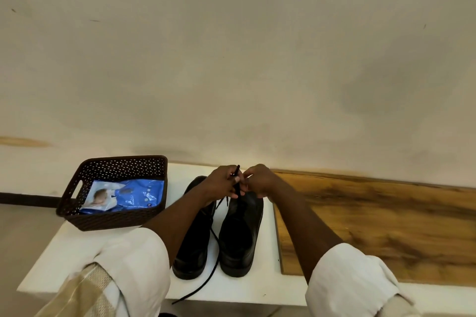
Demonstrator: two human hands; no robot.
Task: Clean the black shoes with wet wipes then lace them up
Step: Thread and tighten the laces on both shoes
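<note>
Two black shoes stand side by side on the white table, heels toward me. Over the front of the right shoe, my left hand and my right hand meet. Both pinch the black lace, whose tip sticks up between the fingers. The left shoe is partly hidden by my left forearm. A loose lace end trails between the shoes and over the table's near edge. The blue pack of wet wipes lies in the brown basket.
The basket sits at the table's far left corner. A wooden board lies to the right of the shoes. A pale wall rises just behind the table. My white sleeves fill the lower part of the view.
</note>
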